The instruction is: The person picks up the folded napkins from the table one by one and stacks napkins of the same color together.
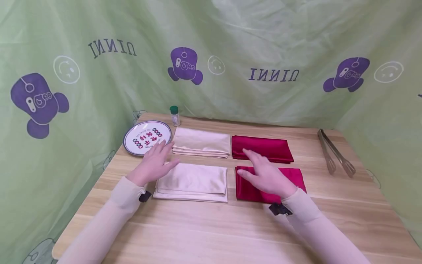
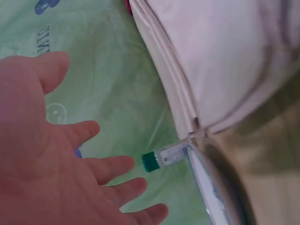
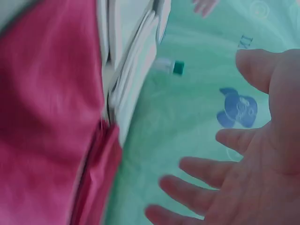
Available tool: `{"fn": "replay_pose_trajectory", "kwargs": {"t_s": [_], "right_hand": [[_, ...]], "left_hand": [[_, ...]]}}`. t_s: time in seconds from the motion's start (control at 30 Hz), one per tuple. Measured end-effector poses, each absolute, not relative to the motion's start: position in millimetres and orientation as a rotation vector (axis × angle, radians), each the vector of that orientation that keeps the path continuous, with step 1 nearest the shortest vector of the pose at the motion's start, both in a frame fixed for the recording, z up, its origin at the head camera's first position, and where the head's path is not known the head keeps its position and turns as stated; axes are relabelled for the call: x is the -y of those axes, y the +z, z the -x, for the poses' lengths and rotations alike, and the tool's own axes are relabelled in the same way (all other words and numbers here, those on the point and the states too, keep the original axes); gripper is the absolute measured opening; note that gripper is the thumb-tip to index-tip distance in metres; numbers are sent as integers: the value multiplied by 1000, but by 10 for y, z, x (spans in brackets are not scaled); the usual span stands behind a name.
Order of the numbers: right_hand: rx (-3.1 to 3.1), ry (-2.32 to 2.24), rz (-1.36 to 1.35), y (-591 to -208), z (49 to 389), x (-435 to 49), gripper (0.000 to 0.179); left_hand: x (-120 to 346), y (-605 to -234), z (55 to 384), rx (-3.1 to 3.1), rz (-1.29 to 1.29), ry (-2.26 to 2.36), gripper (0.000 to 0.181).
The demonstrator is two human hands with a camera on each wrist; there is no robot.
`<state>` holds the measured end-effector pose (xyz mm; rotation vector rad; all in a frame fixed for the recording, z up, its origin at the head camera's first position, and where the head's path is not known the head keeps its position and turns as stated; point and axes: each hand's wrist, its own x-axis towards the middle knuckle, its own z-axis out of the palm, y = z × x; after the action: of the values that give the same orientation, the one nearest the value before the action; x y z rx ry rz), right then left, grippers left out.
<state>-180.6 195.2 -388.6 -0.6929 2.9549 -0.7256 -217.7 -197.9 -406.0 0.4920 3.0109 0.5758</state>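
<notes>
My left hand [image 1: 152, 164] is held above the table, fingers spread, with nothing in it. It is between the round white plate [image 1: 136, 132] and the front folded cream satin cloth [image 1: 197, 179]. Behind that lies another folded cream cloth [image 1: 204, 139], its layered edge visible in the left wrist view. On the other side, my right hand [image 1: 266, 174] hovers empty over the front folded red satin cloth [image 1: 293, 178], covering part of it. A darker red folded cloth [image 1: 268, 146] lies behind. The right wrist view shows straight, parted fingers [image 3: 192, 192].
A small green-capped shaker bottle [image 1: 175, 116] stands at the back left, behind the plate. Metal tongs [image 1: 335, 152] lie at the right of the wooden table [image 1: 197, 234]. A green printed curtain [image 1: 237, 95] hangs close around the back and sides.
</notes>
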Motion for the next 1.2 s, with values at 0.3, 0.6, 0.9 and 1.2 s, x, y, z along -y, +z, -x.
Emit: {"fn": "replay_pose_trajectory", "kwargs": {"t_s": [0.3, 0.6, 0.9, 1.2], "right_hand": [[-2824, -776, 705, -4056, 1761, -1610, 68], [-2802, -614, 641, -4187, 1699, -1474, 61], [-2896, -488, 687, -4326, 1636, -1281, 55], [-2910, -539, 791, -4352, 1621, -1247, 47]], "left_hand": [[2159, -4272, 2024, -2969, -437, 694, 73], [2210, -4386, 1810, -2914, -352, 671, 67], [2181, -4438, 1700, -2940, -337, 736, 61], [2113, -4476, 1684, -2915, -313, 850, 56]]}}
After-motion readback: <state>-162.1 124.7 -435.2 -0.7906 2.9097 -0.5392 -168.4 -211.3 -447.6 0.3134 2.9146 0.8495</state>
